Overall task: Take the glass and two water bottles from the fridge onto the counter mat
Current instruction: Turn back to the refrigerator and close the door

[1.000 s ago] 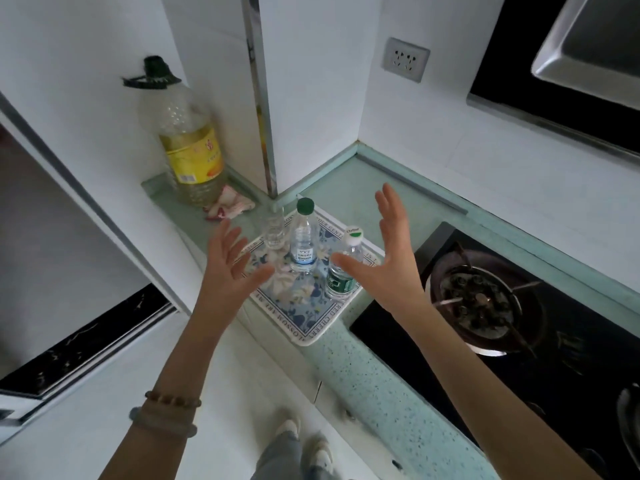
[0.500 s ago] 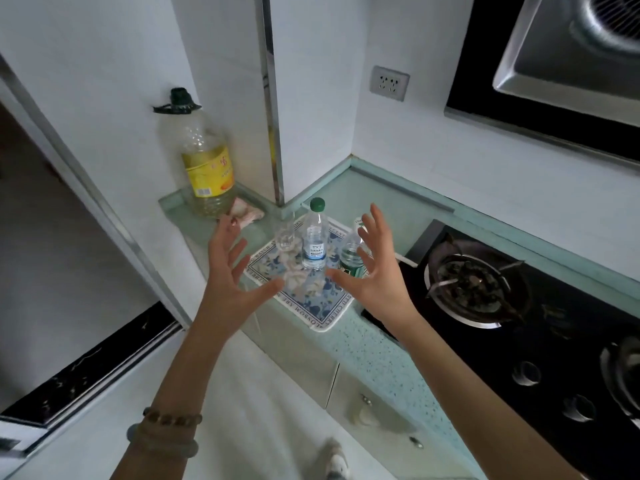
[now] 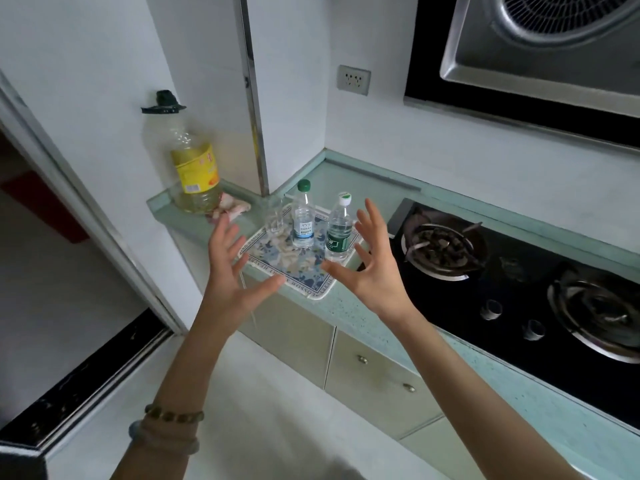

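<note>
A blue floral mat (image 3: 304,271) lies on the pale green counter's corner. On it stand a clear glass (image 3: 274,216), a green-capped water bottle (image 3: 303,216) with a blue label, and a white-capped water bottle (image 3: 339,227) with a green label. My left hand (image 3: 231,275) hovers in front of the mat's left side, fingers spread, holding nothing. My right hand (image 3: 374,265) hovers at the mat's right front, just beside the white-capped bottle, fingers spread and empty. Neither hand touches the objects.
A large oil bottle (image 3: 194,171) and a crumpled cloth (image 3: 231,209) sit left of the mat. A black gas hob (image 3: 519,292) fills the counter to the right, with a range hood (image 3: 540,46) above. Cabinet doors (image 3: 374,368) lie below the counter.
Both hands have pulled back from the mat and lifted, staying spread and empty. The camera has backed away and tilted up, so more hob and hood show.
</note>
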